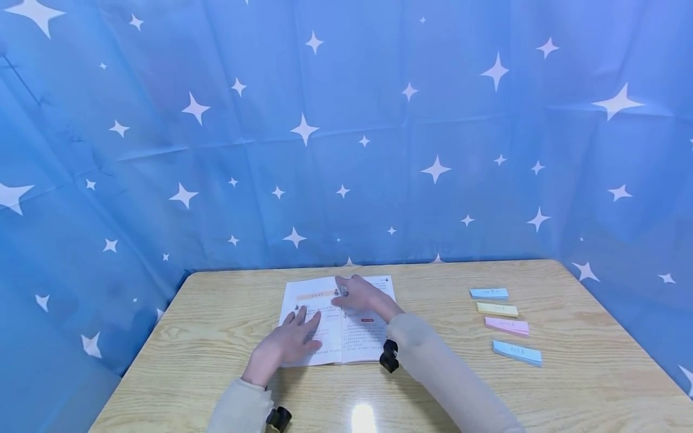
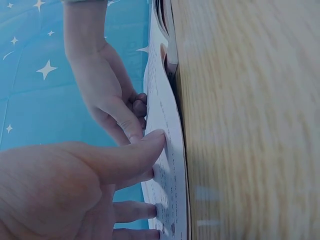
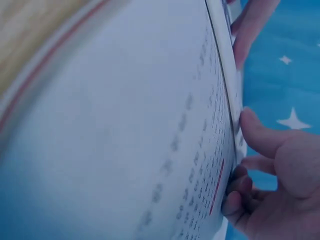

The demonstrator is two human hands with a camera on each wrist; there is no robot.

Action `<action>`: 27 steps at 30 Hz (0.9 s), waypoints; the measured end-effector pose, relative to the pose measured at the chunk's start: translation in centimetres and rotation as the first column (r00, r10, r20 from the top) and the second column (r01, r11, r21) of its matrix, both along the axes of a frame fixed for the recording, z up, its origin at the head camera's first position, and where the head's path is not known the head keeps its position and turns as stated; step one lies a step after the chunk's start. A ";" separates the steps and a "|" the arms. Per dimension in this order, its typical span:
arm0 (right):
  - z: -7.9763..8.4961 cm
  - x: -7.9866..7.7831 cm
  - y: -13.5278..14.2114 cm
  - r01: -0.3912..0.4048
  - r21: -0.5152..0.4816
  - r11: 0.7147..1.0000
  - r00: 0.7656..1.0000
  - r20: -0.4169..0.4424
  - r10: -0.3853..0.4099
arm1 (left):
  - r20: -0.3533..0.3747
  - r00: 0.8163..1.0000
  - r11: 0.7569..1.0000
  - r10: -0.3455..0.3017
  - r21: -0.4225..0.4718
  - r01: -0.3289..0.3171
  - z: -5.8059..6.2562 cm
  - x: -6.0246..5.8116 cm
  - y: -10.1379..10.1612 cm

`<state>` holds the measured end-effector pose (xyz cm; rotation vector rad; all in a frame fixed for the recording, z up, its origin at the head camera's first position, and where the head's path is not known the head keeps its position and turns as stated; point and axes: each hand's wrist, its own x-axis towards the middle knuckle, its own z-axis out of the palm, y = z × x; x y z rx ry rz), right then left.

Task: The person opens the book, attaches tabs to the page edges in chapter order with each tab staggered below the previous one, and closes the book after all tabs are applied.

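Observation:
An open book (image 1: 365,346) with printed pages lies near the far side of the wooden table. My left hand (image 1: 286,341) rests on the left page with its fingers spread; in the left wrist view its thumb (image 2: 145,150) touches the paper. At the upper middle of the book, my right hand (image 1: 361,296) presses at the fold between the pages. Its thumb and index finger stand apart, while the right wrist view shows the other fingers (image 3: 237,192) curled against the page. No page edge shows pinched in either hand.
To the right of the book lie folded paper slips in a column: a blue slip (image 1: 489,293), a yellow slip (image 1: 497,310), a pink slip (image 1: 506,326) and another blue slip (image 1: 517,353). A blue star-patterned curtain (image 1: 346,156) hangs behind the table (image 1: 216,337).

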<state>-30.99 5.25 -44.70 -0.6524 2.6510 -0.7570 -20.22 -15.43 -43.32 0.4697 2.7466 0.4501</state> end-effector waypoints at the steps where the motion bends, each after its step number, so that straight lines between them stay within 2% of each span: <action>1: 0.0 -0.1 -0.1 0.002 0.009 1.000 1.000 0.000 -0.002 | -0.003 1.000 1.000 -0.002 -0.004 0.002 0.1 0.0 0.0; 10: 0.1 -0.4 -0.6 0.008 0.122 0.993 1.000 0.003 -0.008 | -0.004 1.000 0.999 -0.002 -0.033 0.002 0.3 0.0 0.1; 27: -0.2 0.3 -1.1 0.002 0.196 0.981 0.999 -0.034 0.005 | -0.022 1.000 0.996 0.010 -0.086 -0.012 0.0 0.1 0.6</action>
